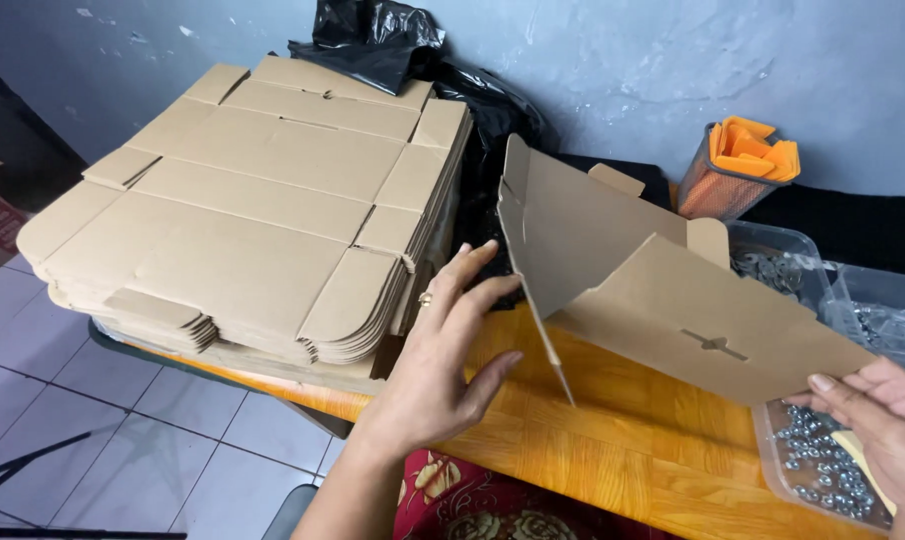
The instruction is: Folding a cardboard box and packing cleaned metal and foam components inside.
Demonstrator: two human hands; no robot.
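Observation:
A partly folded brown cardboard box blank (663,300) is held over the orange wooden table (593,450). One panel stands upright and rests its corner on the table. My left hand (441,360), with a ring on one finger, has its fingers spread and presses against the upright panel's left face. My right hand (878,410) grips the lower right edge of the flat panel, which has a cross-shaped slot. To the left lies a tall stack of flat cardboard blanks (243,210).
A clear plastic tub (823,480) with several small metal parts sits under my right hand, with more clear tubs (873,300) behind. An orange mesh holder (738,170) stands by the blue wall. Black plastic bags (383,40) lie behind the stack. Tiled floor lies to the left.

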